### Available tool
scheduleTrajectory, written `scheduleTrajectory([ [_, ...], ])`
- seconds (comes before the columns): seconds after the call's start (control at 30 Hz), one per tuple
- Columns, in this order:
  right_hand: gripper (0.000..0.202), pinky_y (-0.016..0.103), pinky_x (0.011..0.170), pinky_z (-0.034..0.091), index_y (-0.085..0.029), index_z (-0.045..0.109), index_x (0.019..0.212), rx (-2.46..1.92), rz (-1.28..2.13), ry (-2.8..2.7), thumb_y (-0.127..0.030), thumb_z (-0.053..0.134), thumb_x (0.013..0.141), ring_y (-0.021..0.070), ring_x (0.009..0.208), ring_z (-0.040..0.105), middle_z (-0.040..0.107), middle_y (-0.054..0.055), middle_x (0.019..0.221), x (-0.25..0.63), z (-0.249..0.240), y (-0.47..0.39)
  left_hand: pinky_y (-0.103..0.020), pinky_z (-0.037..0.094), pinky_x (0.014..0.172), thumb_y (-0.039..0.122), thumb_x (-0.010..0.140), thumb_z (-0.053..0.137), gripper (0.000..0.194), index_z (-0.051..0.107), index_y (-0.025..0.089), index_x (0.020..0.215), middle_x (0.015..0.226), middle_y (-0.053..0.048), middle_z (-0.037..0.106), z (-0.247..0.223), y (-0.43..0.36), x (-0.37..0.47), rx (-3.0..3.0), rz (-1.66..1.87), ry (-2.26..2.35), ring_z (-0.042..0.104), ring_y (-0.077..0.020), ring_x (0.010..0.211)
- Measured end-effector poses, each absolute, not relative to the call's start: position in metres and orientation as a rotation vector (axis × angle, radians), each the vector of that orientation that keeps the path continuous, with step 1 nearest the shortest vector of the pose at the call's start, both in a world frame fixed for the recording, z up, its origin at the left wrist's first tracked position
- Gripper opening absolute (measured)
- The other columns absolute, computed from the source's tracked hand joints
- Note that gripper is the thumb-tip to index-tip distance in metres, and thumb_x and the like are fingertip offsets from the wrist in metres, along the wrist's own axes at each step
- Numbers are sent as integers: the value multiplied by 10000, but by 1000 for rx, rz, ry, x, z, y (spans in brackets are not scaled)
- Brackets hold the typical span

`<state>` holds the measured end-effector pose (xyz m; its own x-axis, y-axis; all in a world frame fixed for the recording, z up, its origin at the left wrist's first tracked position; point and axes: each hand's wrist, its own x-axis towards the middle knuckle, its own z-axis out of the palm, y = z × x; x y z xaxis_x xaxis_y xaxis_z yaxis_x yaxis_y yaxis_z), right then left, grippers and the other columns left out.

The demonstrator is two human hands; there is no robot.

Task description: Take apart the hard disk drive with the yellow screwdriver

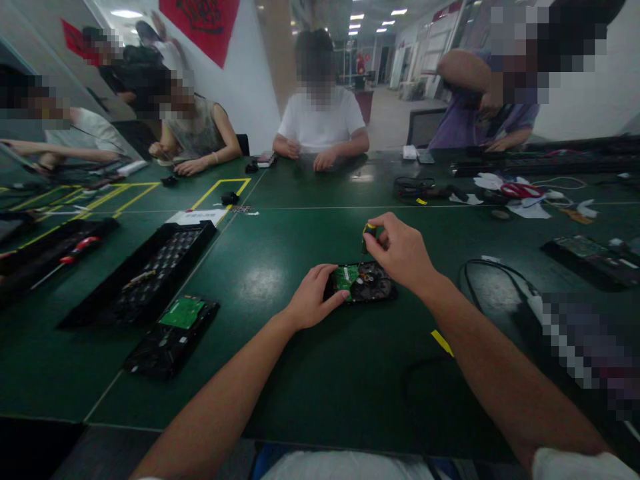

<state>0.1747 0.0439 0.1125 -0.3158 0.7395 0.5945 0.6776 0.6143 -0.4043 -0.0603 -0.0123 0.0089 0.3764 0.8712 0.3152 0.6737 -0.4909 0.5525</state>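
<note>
A hard disk drive (373, 283) lies on the green table in front of me, its green circuit board facing up. My left hand (320, 293) grips the drive's left end, thumb on the near side and fingers along the far side. In my right hand (400, 250) is a short screwdriver (369, 231) with a yellow and black handle, pinched between thumb and fingers. It stands nearly upright over the far edge of the drive, beside the board. Whether its tip touches a screw is too small to tell.
Another drive-like unit (173, 337) and a long black tray (150, 273) lie to the left, with a red-handled screwdriver (80, 250) beyond. A black cable (493, 267) and a black device (590, 260) are at right. Several people sit across the table (280, 387).
</note>
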Motion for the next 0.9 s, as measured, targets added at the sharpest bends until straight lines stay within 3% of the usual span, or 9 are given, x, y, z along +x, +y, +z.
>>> scheduleTrajectory([
  [0.17,161,354,761,469,-222,597,1084,-1034,54,-2090,-319,626,960,210,771,622,689,64,976,176,113,45,-503,426,1171,479,1015,530,515,470,202,1445,1409,-141,554,1,-10,-60,2291,891,1397,508,-286,1343],
  [0.3,168,370,800,479,-218,598,1121,-986,21,-2134,-262,589,959,228,835,633,681,89,1058,177,114,45,-484,427,1173,447,1017,535,483,501,187,1423,1396,-144,556,-1,-8,-61,2290,911,1405,510,-278,1335],
  [0.53,162,347,724,469,-208,603,1080,-1065,89,-2097,-296,632,947,211,762,633,700,70,988,179,114,47,-488,434,1164,433,998,568,493,514,181,1419,1393,-148,556,-3,-7,-62,2284,908,1409,518,-281,1321],
  [0.73,183,359,775,485,-214,609,1136,-982,34,-2147,-265,610,961,220,838,648,697,94,1112,178,114,45,-484,444,1156,436,985,587,498,525,177,1406,1385,-149,564,-3,-7,-62,2276,905,1420,528,-283,1317],
  [0.9,183,340,704,477,-206,608,1082,-1080,82,-2065,-284,671,929,212,766,652,709,68,958,177,113,45,-489,444,1157,431,989,585,488,524,189,1408,1385,-141,566,-2,-8,-61,2280,914,1410,530,-279,1312],
])
